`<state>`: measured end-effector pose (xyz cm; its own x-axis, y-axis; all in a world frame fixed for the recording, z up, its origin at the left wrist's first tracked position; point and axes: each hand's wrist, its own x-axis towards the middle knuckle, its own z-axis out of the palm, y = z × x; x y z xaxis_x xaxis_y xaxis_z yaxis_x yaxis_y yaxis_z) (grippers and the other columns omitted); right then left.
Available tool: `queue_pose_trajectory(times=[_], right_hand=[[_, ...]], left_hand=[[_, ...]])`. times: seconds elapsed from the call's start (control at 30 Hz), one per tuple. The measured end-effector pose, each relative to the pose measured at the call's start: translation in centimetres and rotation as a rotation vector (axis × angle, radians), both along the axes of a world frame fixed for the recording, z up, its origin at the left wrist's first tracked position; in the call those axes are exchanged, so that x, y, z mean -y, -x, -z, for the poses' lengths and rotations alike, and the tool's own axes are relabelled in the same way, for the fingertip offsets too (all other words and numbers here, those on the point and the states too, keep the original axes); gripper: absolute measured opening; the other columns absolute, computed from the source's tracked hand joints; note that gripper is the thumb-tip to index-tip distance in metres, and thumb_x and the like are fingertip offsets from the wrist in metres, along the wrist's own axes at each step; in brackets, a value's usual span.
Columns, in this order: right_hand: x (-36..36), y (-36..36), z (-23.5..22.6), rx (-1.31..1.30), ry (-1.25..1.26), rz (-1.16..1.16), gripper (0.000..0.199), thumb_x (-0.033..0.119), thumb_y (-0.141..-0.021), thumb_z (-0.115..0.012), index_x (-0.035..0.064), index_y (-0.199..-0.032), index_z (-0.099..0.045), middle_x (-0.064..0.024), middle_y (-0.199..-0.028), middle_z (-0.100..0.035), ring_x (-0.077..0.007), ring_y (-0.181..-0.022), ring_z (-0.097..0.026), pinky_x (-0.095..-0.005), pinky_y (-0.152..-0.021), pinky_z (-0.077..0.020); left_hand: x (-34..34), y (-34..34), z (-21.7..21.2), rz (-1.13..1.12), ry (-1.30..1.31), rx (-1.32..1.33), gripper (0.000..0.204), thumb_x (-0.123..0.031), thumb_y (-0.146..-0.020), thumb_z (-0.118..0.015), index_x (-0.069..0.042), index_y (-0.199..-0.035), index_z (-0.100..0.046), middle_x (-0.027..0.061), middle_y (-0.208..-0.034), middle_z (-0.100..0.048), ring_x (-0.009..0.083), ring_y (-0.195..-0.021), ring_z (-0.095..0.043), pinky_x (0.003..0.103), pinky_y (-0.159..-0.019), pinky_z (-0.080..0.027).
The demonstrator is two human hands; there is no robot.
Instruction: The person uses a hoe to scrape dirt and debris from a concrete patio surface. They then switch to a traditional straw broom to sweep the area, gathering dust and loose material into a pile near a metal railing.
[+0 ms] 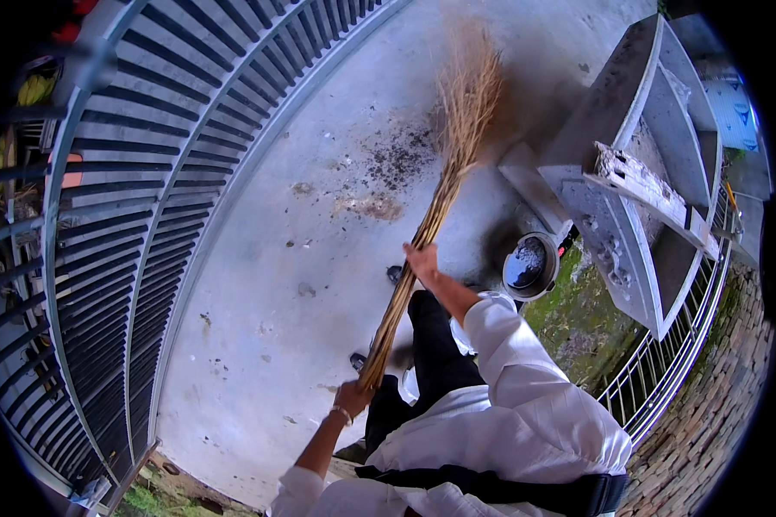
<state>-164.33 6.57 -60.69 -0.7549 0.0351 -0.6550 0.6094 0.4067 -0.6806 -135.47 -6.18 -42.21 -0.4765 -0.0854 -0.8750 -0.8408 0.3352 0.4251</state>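
A long twig broom (pixel 440 195) slants across the middle, its bundled stems running up to a loose, frayed brush end over the grey concrete floor (pixel 259 284). Near the bottom of the bundle, my left hand (pixel 353 399) is closed round the stems; a bracelet circles that wrist. Higher up, my right hand (pixel 422 262) grips the same bundle. Left of the bristles lies a scatter of dark debris (pixel 397 159), with a brownish patch (pixel 375 207) below it. The bristle tips look blurred, so whether they touch the floor I cannot tell.
A grey metal railing (pixel 138 207) curves along the left. To the right stand a round bucket (pixel 530 265) with dark contents and a large grey slab structure (pixel 612 103) holding a worn whitish beam (pixel 647 185). Mossy ground (pixel 578 319) and a white railing (pixel 664 370) lie beyond.
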Motion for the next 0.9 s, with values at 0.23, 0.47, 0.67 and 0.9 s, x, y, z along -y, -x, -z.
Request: queue_pose_trajectory(times=[0.23,0.47,0.67,0.9], right_hand=[[4.6,-18.7,-4.7,0.037,-0.132,-0.285,0.048,0.03,-0.07,-0.061,-0.0082,-0.089,-0.039,-0.0188,-0.071,-0.056,-0.0316,-0.071,-0.057,-0.0396,-0.067,-0.0451],[9.6,-42.6,-9.5,0.137,-0.028,-0.11,0.048,0.025,-0.063,-0.069,-0.0015,-0.084,-0.036,-0.0117,-0.076,-0.051,-0.0231,-0.067,-0.053,-0.0353,-0.059,-0.0446],[11.1,-48.5,-20.6,-0.013,0.155,-0.039,0.029,0.016,-0.06,-0.069,0.0018,-0.075,-0.048,-0.007,-0.067,-0.053,-0.0158,-0.059,-0.053,-0.0302,-0.049,-0.0438],[6.7,-25.4,-12.5,-0.269,0.112,0.26,0.022,0.016,-0.062,-0.065,0.0011,-0.058,-0.049,-0.0048,-0.054,-0.048,-0.0157,-0.049,-0.046,-0.0326,-0.042,-0.0378]], left_hand=[[1.8,-16.5,-8.5,-0.155,-0.057,0.031,0.026,-0.025,-0.073,-0.058,0.0,-0.067,-0.059,0.007,-0.05,-0.056,0.0151,-0.044,-0.055,0.029,-0.045,-0.044],[6.5,-42.3,-10.2,-0.021,0.062,0.116,0.027,-0.03,-0.072,-0.061,-0.004,-0.077,-0.061,0.0133,-0.065,-0.061,0.0216,-0.065,-0.061,0.034,-0.057,-0.046],[11.9,-57.4,-9.8,-0.06,-0.056,-0.073,0.024,-0.027,-0.071,-0.061,-0.003,-0.077,-0.062,0.0108,-0.068,-0.062,0.0185,-0.065,-0.061,0.032,-0.057,-0.045],[5.6,-27.7,-4.8,0.005,-0.115,-0.171,0.026,-0.026,-0.073,-0.058,-0.002,-0.065,-0.057,0.0056,-0.05,-0.055,0.015,-0.046,-0.054,0.03,-0.046,-0.043]])
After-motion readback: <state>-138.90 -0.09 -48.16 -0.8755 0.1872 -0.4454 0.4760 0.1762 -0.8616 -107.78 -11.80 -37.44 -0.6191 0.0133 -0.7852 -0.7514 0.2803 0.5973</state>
